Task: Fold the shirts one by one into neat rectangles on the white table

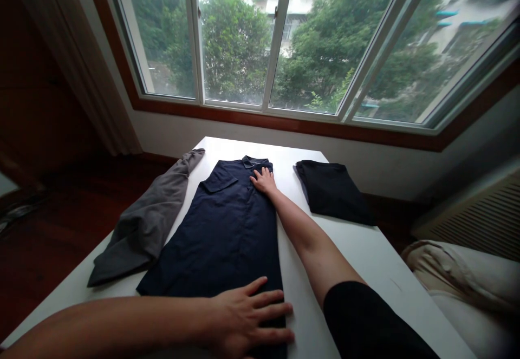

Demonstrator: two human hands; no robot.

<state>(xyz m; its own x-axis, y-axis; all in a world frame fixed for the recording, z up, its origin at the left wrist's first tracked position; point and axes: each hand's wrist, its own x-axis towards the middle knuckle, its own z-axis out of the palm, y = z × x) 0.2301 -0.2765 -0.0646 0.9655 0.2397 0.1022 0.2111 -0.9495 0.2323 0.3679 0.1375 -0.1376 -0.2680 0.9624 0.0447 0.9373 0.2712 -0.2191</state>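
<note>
A dark navy collared shirt [219, 229] lies spread out on the white table [337, 250], its collar toward the window. One short sleeve is folded in over the left side of its front. My left hand [252, 315] rests flat near the shirt's lower right part, fingers spread, with the fingertips at its right edge. Farther off, my right hand [265, 180] lies on the upper right of the shirt just below the collar, fingers apart. Part of the hem is hidden under my left forearm.
Crumpled grey clothing [150, 218] lies along the table's left edge, partly hanging over. A folded black garment [331, 191] sits at the right edge. Beyond the table are a wall and a window [239, 50]. A beige cushioned item [467, 278] stands at the right.
</note>
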